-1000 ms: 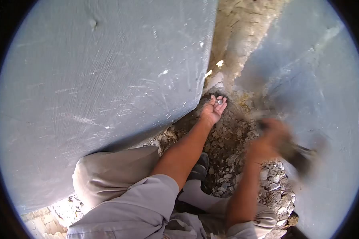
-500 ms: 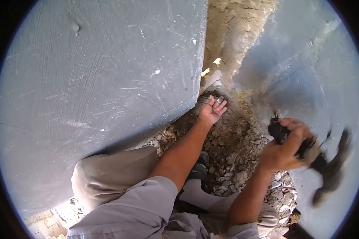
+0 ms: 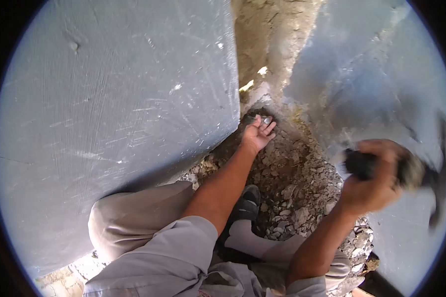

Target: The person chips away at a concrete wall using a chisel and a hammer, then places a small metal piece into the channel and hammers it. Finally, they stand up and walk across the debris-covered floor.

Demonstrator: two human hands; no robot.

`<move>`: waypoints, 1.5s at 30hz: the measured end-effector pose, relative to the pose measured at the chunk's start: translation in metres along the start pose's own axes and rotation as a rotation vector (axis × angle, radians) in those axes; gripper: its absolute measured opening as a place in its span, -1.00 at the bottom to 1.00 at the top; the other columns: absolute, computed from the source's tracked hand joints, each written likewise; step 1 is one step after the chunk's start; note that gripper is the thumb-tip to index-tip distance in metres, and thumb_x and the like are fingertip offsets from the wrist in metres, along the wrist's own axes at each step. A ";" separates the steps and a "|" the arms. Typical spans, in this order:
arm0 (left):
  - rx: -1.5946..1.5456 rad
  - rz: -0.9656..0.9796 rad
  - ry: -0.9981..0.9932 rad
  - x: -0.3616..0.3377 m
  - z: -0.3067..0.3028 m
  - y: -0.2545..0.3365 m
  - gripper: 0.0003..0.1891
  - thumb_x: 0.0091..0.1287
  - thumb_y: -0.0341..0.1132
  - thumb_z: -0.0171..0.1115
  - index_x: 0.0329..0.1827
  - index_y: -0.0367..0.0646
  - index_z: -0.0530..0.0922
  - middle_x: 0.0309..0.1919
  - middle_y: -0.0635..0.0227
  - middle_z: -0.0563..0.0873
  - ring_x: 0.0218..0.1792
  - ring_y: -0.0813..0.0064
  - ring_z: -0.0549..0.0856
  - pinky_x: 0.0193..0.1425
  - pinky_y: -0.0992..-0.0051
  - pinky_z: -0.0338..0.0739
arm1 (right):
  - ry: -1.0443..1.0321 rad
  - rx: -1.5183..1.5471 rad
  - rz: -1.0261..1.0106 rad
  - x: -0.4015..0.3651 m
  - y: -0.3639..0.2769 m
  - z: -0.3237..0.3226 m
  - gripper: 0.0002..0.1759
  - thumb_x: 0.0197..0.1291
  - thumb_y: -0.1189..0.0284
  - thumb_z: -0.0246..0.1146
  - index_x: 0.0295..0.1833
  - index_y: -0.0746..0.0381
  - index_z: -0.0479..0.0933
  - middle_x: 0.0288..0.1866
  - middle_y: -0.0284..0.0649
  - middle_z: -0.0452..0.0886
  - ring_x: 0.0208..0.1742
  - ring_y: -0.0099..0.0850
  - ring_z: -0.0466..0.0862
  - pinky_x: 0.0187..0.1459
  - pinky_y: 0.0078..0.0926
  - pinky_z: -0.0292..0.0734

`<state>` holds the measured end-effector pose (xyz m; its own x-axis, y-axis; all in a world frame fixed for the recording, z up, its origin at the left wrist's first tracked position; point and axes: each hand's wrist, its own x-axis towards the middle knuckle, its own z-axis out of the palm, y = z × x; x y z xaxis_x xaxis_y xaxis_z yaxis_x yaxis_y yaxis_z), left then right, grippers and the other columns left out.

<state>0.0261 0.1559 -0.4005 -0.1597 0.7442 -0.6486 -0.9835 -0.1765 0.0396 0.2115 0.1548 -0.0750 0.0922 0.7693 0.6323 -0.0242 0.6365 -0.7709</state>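
My right hand [image 3: 374, 175] is wrapped around the dark, bound handle of a hammer [image 3: 437, 195]. The hammer is raised at the right, its curved head smeared by motion. Down in the corner between the two walls, my left hand [image 3: 259, 133] has its fingers curled round a metal chisel. Only the chisel's shiny round end [image 3: 267, 120] shows between thumb and fingers; its tip is hidden against the dirt. Broken rubble [image 3: 287, 193] lies just below this hand.
A scratched grey wall [image 3: 119, 99] fills the left side, its edge close to my left hand. Another grey wall [image 3: 362, 74] rises at the right, with bare earthy masonry [image 3: 267, 39] between them. My shoe [image 3: 247, 203] rests by the rubble.
My right hand has swung the hammer farther right, away from the left hand. The left hand keeps its grip in the corner. The whole view has shifted slightly.
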 end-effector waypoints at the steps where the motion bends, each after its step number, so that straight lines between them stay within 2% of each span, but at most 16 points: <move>1: 0.008 0.000 0.034 -0.002 -0.001 0.000 -0.81 0.51 -0.09 0.13 0.01 0.07 0.53 0.25 0.25 0.64 0.47 0.15 0.40 0.62 -0.13 -0.19 | -0.058 0.205 -0.086 0.005 0.010 -0.009 -0.88 0.14 0.56 0.15 -0.21 0.29 0.56 -0.38 -0.13 0.62 -0.32 -0.33 0.63 -0.19 -0.35 0.57; 4: 0.071 0.011 0.066 -0.003 0.007 0.001 -0.78 0.51 -0.06 0.11 0.01 0.06 0.55 0.21 0.22 0.66 0.40 0.13 0.47 0.61 -0.13 -0.15 | -0.259 -0.408 0.186 -0.125 0.145 -0.016 -0.83 0.12 0.53 0.20 -0.17 0.35 0.57 -0.13 -0.05 0.65 -0.04 -0.19 0.64 0.10 -0.29 0.51; 6: 0.067 -0.060 -0.080 0.029 -0.036 0.004 -0.73 0.48 -0.02 0.15 0.02 0.02 0.56 0.20 0.21 0.67 0.36 0.12 0.51 0.60 -0.16 -0.13 | -0.590 -0.311 0.878 -0.189 0.167 0.019 -0.67 -0.06 0.41 0.41 -0.20 0.39 0.59 -0.26 -0.10 0.72 -0.17 -0.21 0.71 -0.01 -0.20 0.58; 7: 0.072 -0.098 -0.158 0.044 -0.045 0.011 -0.70 0.46 -0.01 0.17 0.03 0.00 0.56 0.19 0.20 0.67 0.35 0.11 0.53 0.59 -0.18 -0.12 | -0.571 -0.287 0.623 -0.225 0.202 0.007 -0.74 -0.01 0.47 0.38 -0.20 0.37 0.59 -0.40 -0.22 0.68 -0.34 -0.32 0.68 -0.23 -0.26 0.60; 10: 0.056 -0.042 0.017 0.019 -0.022 0.001 -0.59 0.44 0.02 0.20 0.15 -0.07 0.55 0.20 0.16 0.65 0.37 0.10 0.52 0.58 -0.23 -0.13 | -0.488 -0.089 0.988 -0.158 0.116 0.011 -0.77 0.02 0.50 0.38 -0.19 0.34 0.60 -0.41 -0.28 0.65 -0.38 -0.49 0.64 -0.35 -0.43 0.56; 16: 0.044 -0.030 -0.019 0.002 -0.005 0.001 -0.51 0.49 0.00 0.12 0.43 0.17 0.31 0.34 0.27 0.58 0.49 0.08 0.37 0.61 -0.21 -0.32 | -0.184 -0.133 0.018 0.002 -0.001 0.000 -0.91 0.19 0.59 0.24 -0.17 0.29 0.56 -0.32 -0.24 0.62 -0.37 -0.42 0.63 -0.26 -0.45 0.61; 19: 0.039 -0.030 0.015 -0.006 0.002 0.002 -0.49 0.50 0.02 0.09 0.45 0.19 0.28 0.35 0.28 0.56 0.52 0.09 0.33 0.61 -0.20 -0.37 | -0.067 -0.258 -0.156 -0.027 0.033 0.011 -0.95 0.07 0.55 0.25 -0.34 0.18 0.59 -0.32 -0.19 0.59 -0.29 -0.35 0.61 -0.25 -0.35 0.59; 21: 0.067 -0.037 0.007 0.001 0.012 0.007 -0.51 0.47 0.02 0.15 0.37 0.06 0.39 0.27 0.26 0.64 0.41 0.08 0.47 0.58 -0.20 -0.09 | -0.197 -0.577 -0.128 -0.131 0.132 0.012 -0.89 -0.05 0.48 0.36 -0.38 0.24 0.58 -0.37 -0.13 0.60 -0.32 -0.27 0.61 -0.23 -0.21 0.57; 22: 0.049 -0.073 -0.058 0.034 -0.013 0.015 -0.51 0.45 0.02 0.20 0.36 0.07 0.40 0.27 0.27 0.64 0.39 0.07 0.49 0.54 -0.24 -0.03 | -0.601 -0.580 0.467 -0.182 0.157 0.005 -0.85 -0.02 0.56 0.30 -0.29 0.34 0.54 -0.47 -0.22 0.53 -0.36 -0.38 0.57 -0.22 -0.31 0.57; 23: 0.018 -0.124 -0.099 0.053 -0.051 0.011 -0.50 0.43 0.02 0.25 0.34 0.07 0.40 0.27 0.28 0.65 0.36 0.07 0.52 0.51 -0.29 0.02 | -0.668 -0.329 0.853 -0.188 0.164 0.009 -0.81 -0.01 0.52 0.33 -0.27 0.39 0.57 -0.49 -0.22 0.56 -0.45 -0.42 0.59 -0.33 -0.36 0.56; 26: 0.018 -0.060 0.005 0.013 -0.018 0.004 -0.68 0.54 -0.04 0.06 0.03 -0.12 0.52 0.10 0.11 0.70 0.24 0.03 0.59 0.36 -0.17 0.37 | -0.673 -0.307 1.001 -0.161 0.133 -0.008 -0.68 -0.10 0.42 0.40 -0.24 0.41 0.58 -0.56 -0.13 0.60 -0.55 -0.40 0.64 -0.43 -0.33 0.56; 28: -0.006 -0.012 0.121 0.006 0.012 0.004 -0.62 0.59 -0.03 -0.08 -0.23 -0.14 0.50 -0.13 0.04 0.73 -0.06 0.09 0.70 0.25 0.00 0.51 | -0.687 -0.293 0.897 -0.136 0.119 -0.023 -0.67 -0.06 0.43 0.39 -0.19 0.42 0.57 -0.56 -0.19 0.60 -0.59 -0.44 0.61 -0.48 -0.39 0.53; 31: -0.173 -0.056 0.085 0.045 -0.001 0.006 -0.69 0.61 -0.09 -0.17 -0.16 -0.05 0.48 -0.41 0.20 0.68 -0.37 0.24 0.71 -0.06 0.16 0.58 | -0.663 -0.243 0.964 -0.090 0.061 -0.046 -0.68 0.04 0.48 0.38 -0.11 0.43 0.56 -0.53 -0.25 0.60 -0.59 -0.47 0.59 -0.51 -0.45 0.50; 32: -0.151 0.064 0.096 0.028 0.018 -0.002 -0.66 0.57 -0.23 -0.26 -0.34 -0.13 0.44 -0.63 0.28 0.50 -0.64 0.38 0.47 -0.36 0.31 0.48 | -0.635 -0.277 0.935 -0.082 0.042 -0.056 -0.71 0.06 0.53 0.37 -0.10 0.41 0.56 -0.51 -0.28 0.60 -0.57 -0.50 0.58 -0.51 -0.48 0.49; 38: -0.118 0.209 0.625 0.021 0.070 -0.011 -0.71 0.39 -0.31 -0.22 -0.48 -0.18 0.37 -0.61 0.30 0.47 -0.63 0.39 0.43 -0.53 0.41 0.33 | -0.459 -0.119 1.024 -0.087 -0.003 -0.109 -0.78 0.10 0.68 0.33 -0.11 0.35 0.54 -0.46 -0.35 0.59 -0.52 -0.61 0.57 -0.47 -0.63 0.44; 45: -0.173 0.235 0.555 0.059 0.069 -0.019 -0.73 0.43 -0.30 -0.17 -0.32 -0.25 0.47 -0.47 0.18 0.59 -0.56 0.34 0.53 -0.48 0.38 0.40 | -0.468 -0.139 0.875 -0.093 0.018 -0.099 -0.79 0.09 0.62 0.32 -0.12 0.33 0.53 -0.49 -0.35 0.58 -0.53 -0.57 0.59 -0.47 -0.58 0.48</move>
<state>0.0291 0.2477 -0.3868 -0.2567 0.2352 -0.9374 -0.8918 -0.4315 0.1359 0.3012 0.0893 -0.1547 -0.3038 0.9276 -0.2176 0.2230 -0.1529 -0.9628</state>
